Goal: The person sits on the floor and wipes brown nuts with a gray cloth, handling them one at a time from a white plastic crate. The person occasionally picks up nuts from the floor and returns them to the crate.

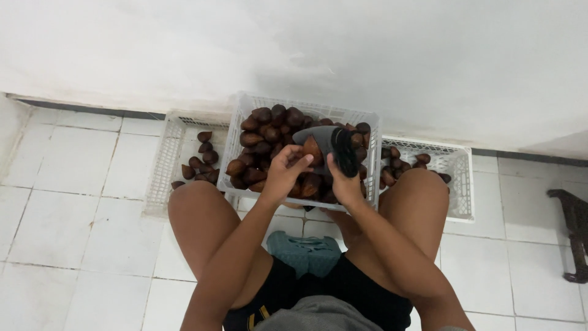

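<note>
Three white crates on tile floor: middle crate (240,132) heaped w/ dark brown fruit, too many to count; left crate (160,164) at 9 o'clock w/ approx. nine; right crate (460,178) at 3 o'clock w/ approx. nine visible. Left hand (283,175) pinching one fruit (312,149) by fingertips, above the heap, long axis approx. 12–6, pointed tip toward 12. Right hand (344,182) gripping dark brush (340,149), just beside fruit at 3 o'clock, handle running approx. 12–6. Teal stool (304,251) at 6 o'clock, between knees.

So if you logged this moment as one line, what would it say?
left hand: holds brown scaly fruit | right hand: grips dark brush against it | below: full white crate | side crates: few fruits
</note>
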